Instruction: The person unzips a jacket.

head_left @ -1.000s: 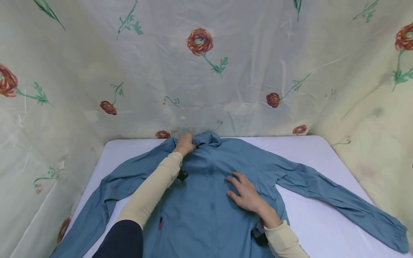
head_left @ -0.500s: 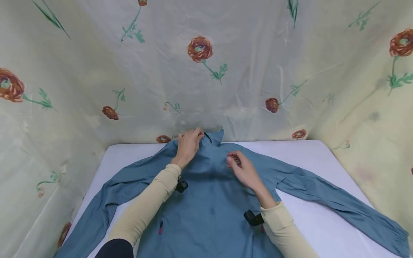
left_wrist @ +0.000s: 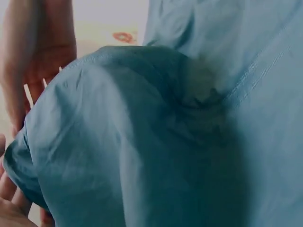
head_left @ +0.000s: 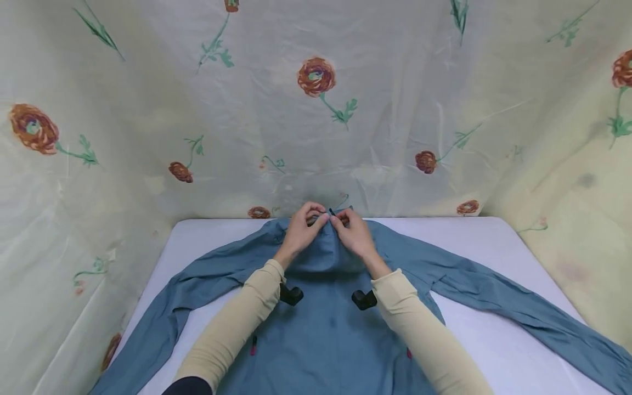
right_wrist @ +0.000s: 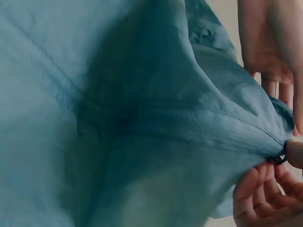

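A blue zip jacket (head_left: 336,329) lies front up with both sleeves spread wide. Its stand-up collar (head_left: 327,237) is raised between my hands. My left hand (head_left: 302,229) pinches the collar's top edge from the left. Facing it, my right hand (head_left: 356,235) pinches the edge beside a small dark strip (head_left: 332,212), perhaps a zipper pull. The fingertips of both hands nearly meet. In the right wrist view the front zipper (right_wrist: 227,130) runs up to the fingers. The left wrist view shows the jacket fabric (left_wrist: 90,118) bulging up below the hands.
A white-covered table (head_left: 494,351) lies beneath the jacket. A pale curtain (head_left: 237,109) printed with flowers stands close behind the table and along both sides. Black wrist cameras (head_left: 364,299) hang under my forearms, just above the jacket front.
My right hand has moved up from the jacket's chest to the collar and now pinches it. My left hand has shifted slightly toward the middle, lifting the collar.
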A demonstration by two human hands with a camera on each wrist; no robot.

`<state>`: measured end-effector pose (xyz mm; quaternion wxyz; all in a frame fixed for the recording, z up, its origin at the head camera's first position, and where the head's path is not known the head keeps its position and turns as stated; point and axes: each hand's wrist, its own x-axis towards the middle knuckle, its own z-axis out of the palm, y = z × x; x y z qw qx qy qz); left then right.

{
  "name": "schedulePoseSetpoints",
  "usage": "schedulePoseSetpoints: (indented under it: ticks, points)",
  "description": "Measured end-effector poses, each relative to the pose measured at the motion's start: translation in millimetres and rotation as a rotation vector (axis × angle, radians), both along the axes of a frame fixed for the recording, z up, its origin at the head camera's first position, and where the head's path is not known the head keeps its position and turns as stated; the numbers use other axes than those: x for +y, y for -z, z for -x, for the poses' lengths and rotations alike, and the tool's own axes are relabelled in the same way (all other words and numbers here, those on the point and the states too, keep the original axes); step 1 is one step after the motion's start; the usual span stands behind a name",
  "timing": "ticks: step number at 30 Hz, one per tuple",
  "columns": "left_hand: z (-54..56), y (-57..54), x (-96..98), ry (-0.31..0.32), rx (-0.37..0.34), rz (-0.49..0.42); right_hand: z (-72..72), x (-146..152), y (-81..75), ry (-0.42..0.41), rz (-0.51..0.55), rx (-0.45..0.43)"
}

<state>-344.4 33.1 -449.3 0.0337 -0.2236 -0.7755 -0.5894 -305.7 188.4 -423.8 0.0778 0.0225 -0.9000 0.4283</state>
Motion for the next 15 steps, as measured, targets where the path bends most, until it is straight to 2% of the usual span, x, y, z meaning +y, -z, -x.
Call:
schedulePoseSetpoints:
  ticks: [3, 5, 12, 15]
  points:
    - [0.3, 2.5, -0.3, -0.023, -0.087, -0.043, 0.2, -4.8, 2.9, 0.031, 0.009, 0.041]
    - [1.1, 3.6, -0.9, -0.037, -0.121, -0.052, -0.2, -7.0, 3.2, 0.035, 0.016, 0.062]
    - [4.0, 3.2, -3.9, -0.096, -0.073, 0.018, 1.7, -7.1, 2.3, 0.034, 0.001, 0.110]
    - [4.9, 2.8, -3.5, -0.079, -0.070, 0.034, 2.3, -4.6, 1.9, 0.037, -0.016, 0.110]
